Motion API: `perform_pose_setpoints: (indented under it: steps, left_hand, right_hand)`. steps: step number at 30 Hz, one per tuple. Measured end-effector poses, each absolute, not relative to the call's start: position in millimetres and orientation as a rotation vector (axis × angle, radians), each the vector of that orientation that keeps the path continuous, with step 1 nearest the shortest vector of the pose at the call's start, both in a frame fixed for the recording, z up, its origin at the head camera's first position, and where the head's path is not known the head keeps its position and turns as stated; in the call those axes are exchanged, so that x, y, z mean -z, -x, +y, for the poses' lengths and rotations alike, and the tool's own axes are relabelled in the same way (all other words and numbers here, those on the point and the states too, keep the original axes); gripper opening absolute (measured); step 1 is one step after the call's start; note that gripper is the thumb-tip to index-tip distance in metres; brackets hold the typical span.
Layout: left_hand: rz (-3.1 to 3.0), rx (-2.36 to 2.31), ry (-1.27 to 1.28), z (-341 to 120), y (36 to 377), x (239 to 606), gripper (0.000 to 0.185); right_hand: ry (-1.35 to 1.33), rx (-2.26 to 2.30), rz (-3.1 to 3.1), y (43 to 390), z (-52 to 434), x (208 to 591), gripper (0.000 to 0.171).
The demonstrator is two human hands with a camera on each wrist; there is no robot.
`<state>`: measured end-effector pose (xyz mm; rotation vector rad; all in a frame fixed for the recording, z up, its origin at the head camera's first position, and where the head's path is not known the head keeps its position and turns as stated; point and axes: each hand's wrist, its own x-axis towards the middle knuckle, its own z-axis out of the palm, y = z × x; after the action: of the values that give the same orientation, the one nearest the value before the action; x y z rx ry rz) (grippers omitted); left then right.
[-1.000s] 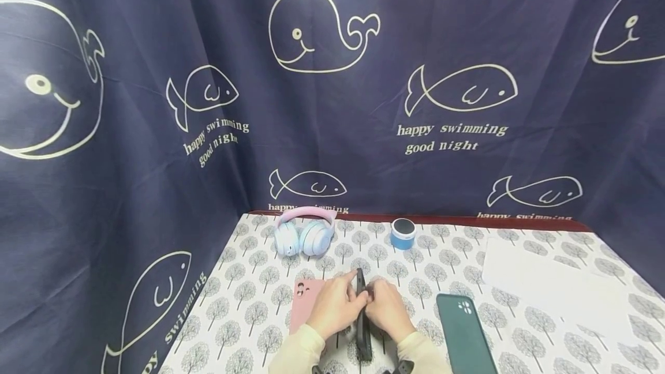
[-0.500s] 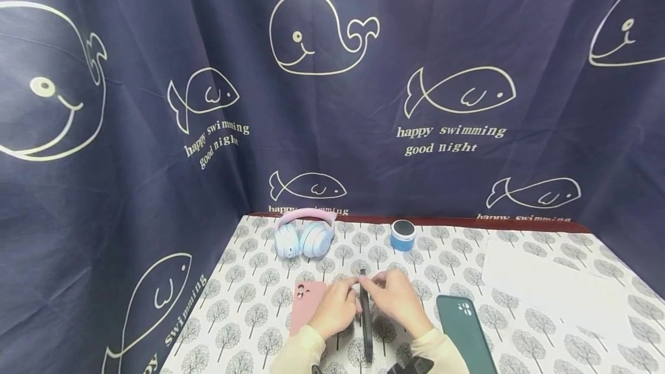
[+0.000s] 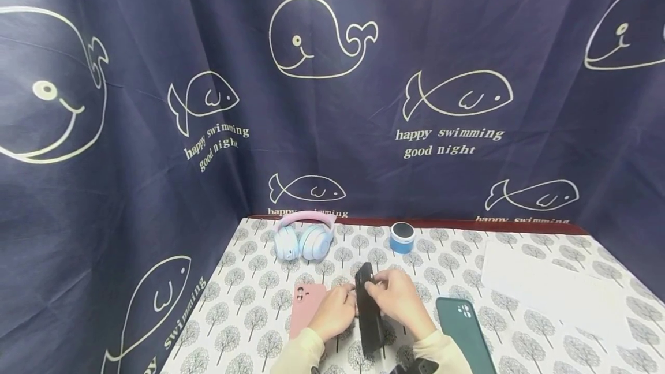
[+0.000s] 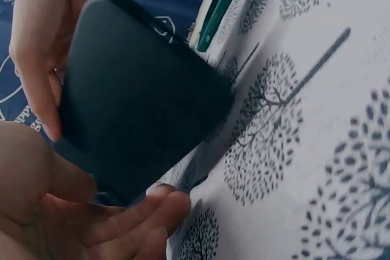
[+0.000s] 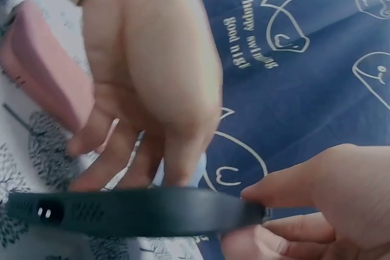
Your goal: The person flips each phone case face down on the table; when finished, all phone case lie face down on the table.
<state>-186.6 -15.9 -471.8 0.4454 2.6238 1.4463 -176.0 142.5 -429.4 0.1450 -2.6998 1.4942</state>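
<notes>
The black case (image 3: 369, 310) is held between both hands above the tablecloth (image 3: 249, 299), near the front edge, between the pink case (image 3: 306, 313) and the green case (image 3: 462, 333). Half a second ago it was seen edge-on as a thin dark line; now it has been tilted so that its broad back faces the head camera. The right hand (image 3: 400, 302) is curled over the case's far end, with the thumb pinching its rim. One second ago this hand lay lower along the case's side. The left hand (image 3: 332, 313) supports the left edge with bent fingers (image 4: 140, 217) under it. The headphones (image 3: 303, 238) and the blue speaker (image 3: 402, 237) have been left unmoved at the back.
</notes>
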Motion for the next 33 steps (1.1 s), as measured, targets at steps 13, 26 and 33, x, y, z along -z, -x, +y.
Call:
perform_pose_setpoints:
  steps: [13,26,33]
  left_hand:
    - [2.412,-1.722,-0.335,-26,192,467,0.055]
    - [2.531,-1.498,-0.395,-29,191,468,0.067]
    - [2.542,-1.417,-0.388,-29,187,474,0.071]
  right_hand:
    - [-0.004,-1.409,-2.652,181,148,431,0.021]
    - [0.061,-1.123,-2.803,187,154,451,0.035]
    - [0.064,-1.029,-2.892,188,155,460,0.028]
